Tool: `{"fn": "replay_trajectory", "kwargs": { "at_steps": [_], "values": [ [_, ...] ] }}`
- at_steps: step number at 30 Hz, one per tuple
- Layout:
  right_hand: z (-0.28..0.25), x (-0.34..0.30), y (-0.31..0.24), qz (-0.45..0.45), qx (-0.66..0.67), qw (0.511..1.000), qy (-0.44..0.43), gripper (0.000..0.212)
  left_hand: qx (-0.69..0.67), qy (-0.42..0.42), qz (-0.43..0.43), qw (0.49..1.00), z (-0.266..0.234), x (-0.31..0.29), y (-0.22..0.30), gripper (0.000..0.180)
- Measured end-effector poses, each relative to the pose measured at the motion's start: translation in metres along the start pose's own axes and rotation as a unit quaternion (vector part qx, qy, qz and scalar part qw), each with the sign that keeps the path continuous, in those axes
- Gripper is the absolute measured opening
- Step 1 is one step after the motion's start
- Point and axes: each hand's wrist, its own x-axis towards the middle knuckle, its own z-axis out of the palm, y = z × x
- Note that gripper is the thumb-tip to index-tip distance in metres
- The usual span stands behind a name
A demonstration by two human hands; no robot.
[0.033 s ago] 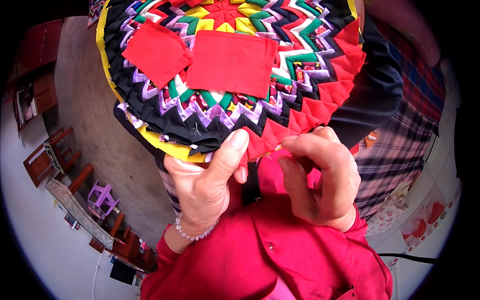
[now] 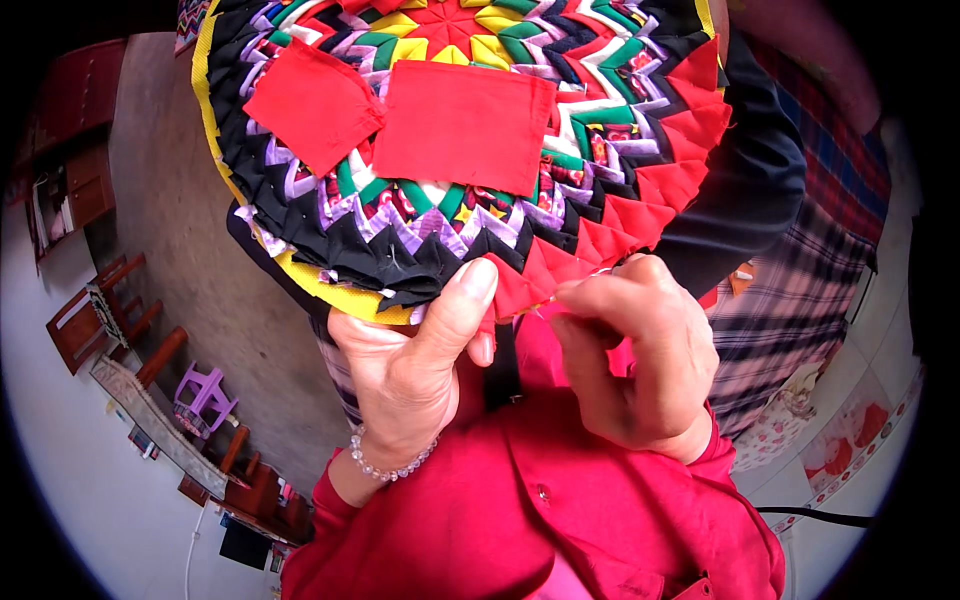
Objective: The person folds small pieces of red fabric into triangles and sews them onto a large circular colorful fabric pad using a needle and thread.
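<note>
A round folded-patch fabric piece point(image 2: 610, 95) lies before me, with zigzag rings of many colours. Red folded points point(image 2: 640, 212) line its right and near rim, beside black ones; a yellow backing point(image 2: 335, 292) shows at the left. Two loose red cloth pieces, a larger one point(image 2: 465, 125) and a smaller one point(image 2: 315, 108), rest on top. My left hand point(image 2: 415, 350) grips the near rim, thumb above and fingers below. Just right of it my right hand point(image 2: 640, 350) pinches thumb and forefinger together at the red edge. What they pinch is too fine to make out.
A dark-sleeved arm or cloth point(image 2: 740, 170) lies behind the fabric piece at the right, near plaid cloth point(image 2: 790, 270). Over the floor at the left stand a purple stool point(image 2: 205, 395) and wooden furniture point(image 2: 95, 310). A black cable point(image 2: 815, 516) runs at lower right.
My right hand has shifted very slightly left, its thumb and forefinger drawing closer together at the rim. My left hand and the fabric piece stay where they were.
</note>
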Motion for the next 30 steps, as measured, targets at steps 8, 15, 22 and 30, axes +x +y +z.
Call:
{"fn": "replay_trajectory", "kwargs": {
  "at_steps": [8, 15, 22, 30],
  "values": [
    [0.008, 0.003, 0.009, -0.101, -0.047, 0.993, -0.03, 0.035, 0.021, 0.009, 0.003, 1.0, 0.001, 0.0, 0.002, 0.006],
    [0.009, 0.004, 0.01, -0.109, -0.055, 0.992, -0.03, 0.029, 0.028, 0.01, -0.007, 1.0, -0.004, -0.001, 0.001, 0.007],
    [0.005, 0.008, 0.005, -0.056, 0.003, 0.997, -0.048, 0.031, 0.029, 0.009, -0.006, 1.0, -0.005, -0.001, -0.001, 0.008],
    [-0.021, -0.031, 0.023, 0.129, 0.278, 0.949, -0.068, 0.011, -0.013, 0.024, -0.031, 0.999, -0.001, -0.001, 0.001, 0.01]
  ]
}}
